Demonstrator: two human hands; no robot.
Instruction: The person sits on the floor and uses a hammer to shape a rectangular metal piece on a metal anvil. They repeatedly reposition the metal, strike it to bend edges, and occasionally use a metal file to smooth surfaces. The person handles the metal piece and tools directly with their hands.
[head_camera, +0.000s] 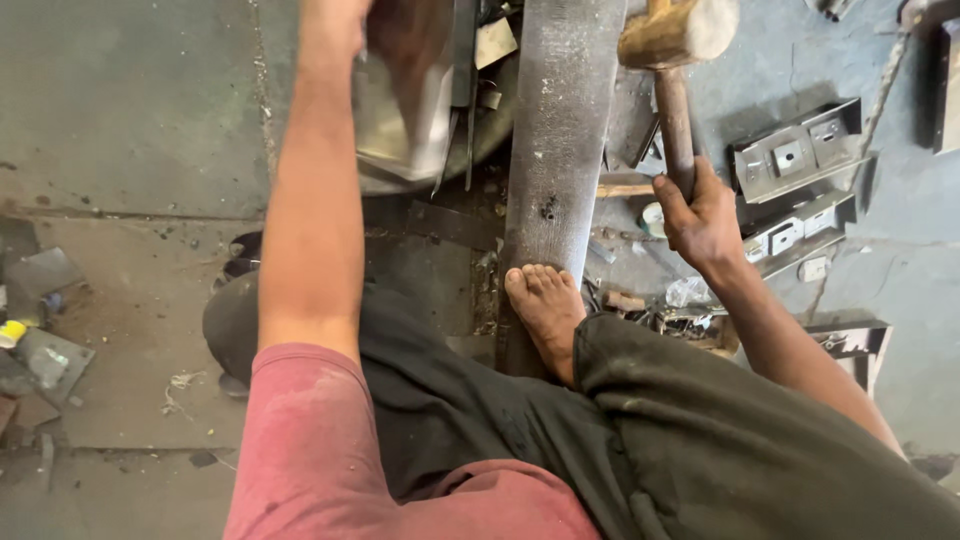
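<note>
Nearest to me are my own knees in dark trousers and the red sleeve of my shirt, since I sit low on the concrete floor (130, 130) with my legs folded. My bare foot (547, 315) rests on the near end of the long steel beam (560, 150), I judge to pin it down so it does not jump or slide. The beam runs away from me, grey, worn and pitted, with a small dark hole partway along it. To its right my right hand (700, 215) is wrapped tight round the handle of a wooden mallet (675, 40), fingers closed, gripping low on the shaft so the head swings with more weight; the pale, chipped head sits far up at the top edge, just right of the beam. Right of that hand lie folded metal brackets (795, 155) with square cut-outs, and small scraps gather near my knee. My left arm stretches far ahead on the left of the beam, and my left hand (340, 25) is cut off by the top edge, so I cannot tell whether it is shut or spread; it meets a shiny bent sheet-metal piece (405, 120) that stands just left of the beam, seemingly to steady it there. More sheet offcuts lie at the far left on the floor.
</note>
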